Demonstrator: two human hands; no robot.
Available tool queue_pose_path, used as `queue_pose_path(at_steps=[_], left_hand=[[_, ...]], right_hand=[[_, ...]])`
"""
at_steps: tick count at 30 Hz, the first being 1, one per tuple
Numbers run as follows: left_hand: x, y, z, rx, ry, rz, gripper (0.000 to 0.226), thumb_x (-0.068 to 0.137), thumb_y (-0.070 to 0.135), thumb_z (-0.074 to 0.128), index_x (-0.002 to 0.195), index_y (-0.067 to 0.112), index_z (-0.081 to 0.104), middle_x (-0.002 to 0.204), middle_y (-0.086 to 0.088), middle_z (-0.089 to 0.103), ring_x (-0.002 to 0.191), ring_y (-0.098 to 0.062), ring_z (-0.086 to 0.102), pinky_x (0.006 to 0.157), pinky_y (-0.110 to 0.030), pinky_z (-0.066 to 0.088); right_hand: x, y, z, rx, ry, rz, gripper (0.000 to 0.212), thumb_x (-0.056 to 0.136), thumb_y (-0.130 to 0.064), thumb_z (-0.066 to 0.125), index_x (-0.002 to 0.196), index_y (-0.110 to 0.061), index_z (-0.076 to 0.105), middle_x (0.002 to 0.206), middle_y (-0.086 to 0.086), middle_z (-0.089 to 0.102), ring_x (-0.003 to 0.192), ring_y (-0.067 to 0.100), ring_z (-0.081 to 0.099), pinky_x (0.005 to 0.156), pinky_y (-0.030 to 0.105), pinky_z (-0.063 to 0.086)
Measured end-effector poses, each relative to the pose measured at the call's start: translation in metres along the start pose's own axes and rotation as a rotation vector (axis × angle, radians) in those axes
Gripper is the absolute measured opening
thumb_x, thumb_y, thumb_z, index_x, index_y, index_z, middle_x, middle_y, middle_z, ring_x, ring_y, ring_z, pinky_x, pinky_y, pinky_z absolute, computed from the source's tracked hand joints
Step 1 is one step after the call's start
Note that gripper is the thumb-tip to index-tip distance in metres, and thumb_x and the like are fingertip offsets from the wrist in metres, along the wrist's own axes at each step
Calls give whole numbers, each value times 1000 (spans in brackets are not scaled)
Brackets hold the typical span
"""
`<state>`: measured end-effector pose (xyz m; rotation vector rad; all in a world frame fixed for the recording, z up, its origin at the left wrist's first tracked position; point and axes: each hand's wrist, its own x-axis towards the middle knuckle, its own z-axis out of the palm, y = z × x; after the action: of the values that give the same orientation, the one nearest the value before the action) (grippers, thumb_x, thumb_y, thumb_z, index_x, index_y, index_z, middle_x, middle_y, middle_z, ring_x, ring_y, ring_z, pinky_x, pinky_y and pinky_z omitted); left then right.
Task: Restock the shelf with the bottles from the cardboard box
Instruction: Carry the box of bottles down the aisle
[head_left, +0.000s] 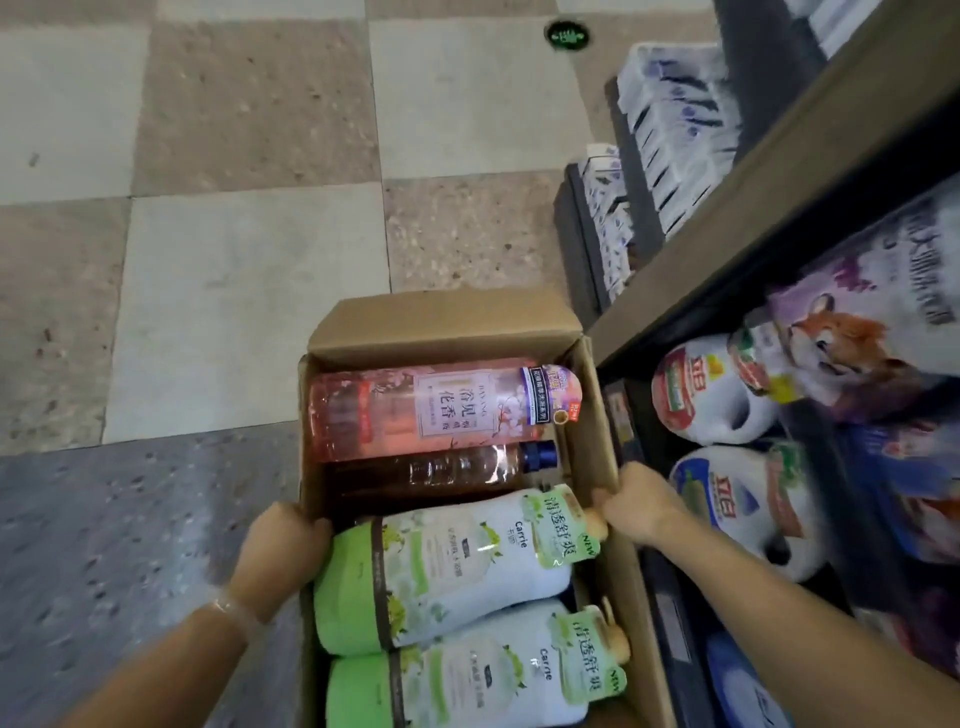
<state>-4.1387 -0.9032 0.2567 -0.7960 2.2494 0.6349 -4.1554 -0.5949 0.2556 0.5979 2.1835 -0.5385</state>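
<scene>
We hold the cardboard box (587, 415) by its two side walls: our left hand (275, 551) grips the left wall, our right hand (636, 501) the right. Inside lie a pink bottle (431, 410), a brown bottle (457, 470) and two green-capped bottles (441, 566). The box is just beside the shelf (779, 171).

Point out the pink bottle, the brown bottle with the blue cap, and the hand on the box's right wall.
pink bottle (415, 410): head view, on its label.
brown bottle (441, 470): head view, mid-body.
right hand (641, 501): head view, back of hand gripping the cardboard box (447, 317) wall.
</scene>
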Motion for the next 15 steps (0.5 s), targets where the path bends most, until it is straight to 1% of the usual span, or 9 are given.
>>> queue_pose_path(at_steps=[1, 3, 5, 7, 9, 11, 12, 14, 15], left_hand=[[20, 0, 14, -10, 1, -5, 24, 87, 8, 53, 86, -13, 64, 83, -26, 62, 84, -39, 62, 67, -30, 40], [59, 1, 41, -30, -5, -11, 24, 86, 8, 53, 91, -13, 64, 82, -24, 60, 89, -40, 62, 69, -32, 41], [97, 4, 67, -40, -8, -6, 24, 86, 8, 52, 94, -13, 63, 84, -24, 60, 90, -40, 62, 72, -35, 45], [134, 8, 91, -42, -15, -5, 24, 86, 8, 52, 96, -12, 62, 87, -23, 61, 87, -37, 61, 75, -37, 47], [170, 15, 113, -38, -28, 1, 22, 86, 8, 51, 95, -10, 61, 86, -20, 58, 80, -32, 56, 71, -34, 44], [204, 23, 133, -28, -30, 13, 16, 87, 7, 50, 90, -6, 60, 84, -18, 55, 76, -29, 53, 70, -33, 43], [221, 27, 144, -26, -24, 13, 13, 87, 7, 50, 83, -2, 58, 82, -17, 55, 73, -28, 52, 68, -32, 43], [253, 32, 166, -41, -19, 12, 18, 87, 5, 49, 69, 3, 51, 74, -14, 55, 66, -27, 53, 59, -32, 44], [267, 33, 177, -63, -25, 15, 20, 87, 4, 49, 67, 3, 50, 72, -13, 56, 68, -28, 54, 55, -31, 44]], right_hand=[[24, 0, 7, -7, 4, -1, 32, 91, -28, 54, 106, -1, 58, 97, 12, 58, 98, 30, 59, 72, 26, 39], [67, 2, 21, -18, 16, -7, 32, 91, -28, 54, 105, 1, 59, 93, 13, 58, 98, 32, 60, 74, 29, 44], [110, 4, 34, -20, 21, -10, 32, 91, -27, 55, 103, 2, 59, 89, 13, 56, 91, 32, 61, 74, 33, 48], [154, 8, 45, -14, 22, -11, 31, 90, -25, 56, 101, 4, 59, 87, 16, 58, 82, 31, 61, 66, 34, 50], [197, 12, 57, -6, 24, -4, 33, 88, -24, 57, 100, 7, 61, 86, 19, 60, 77, 32, 62, 57, 35, 52], [235, 15, 69, -10, 35, 10, 34, 88, -23, 57, 99, 9, 61, 85, 22, 61, 72, 33, 62, 55, 38, 55], [252, 17, 75, -14, 43, 18, 33, 89, -21, 57, 99, 10, 61, 85, 23, 60, 71, 33, 61, 54, 38, 54], [285, 21, 88, -1, 60, 33, 33, 91, -19, 55, 101, 11, 58, 86, 24, 59, 73, 34, 61, 55, 37, 53], [301, 24, 95, -1, 64, 40, 34, 91, -19, 54, 103, 12, 57, 89, 24, 59, 76, 36, 61, 57, 38, 54]])
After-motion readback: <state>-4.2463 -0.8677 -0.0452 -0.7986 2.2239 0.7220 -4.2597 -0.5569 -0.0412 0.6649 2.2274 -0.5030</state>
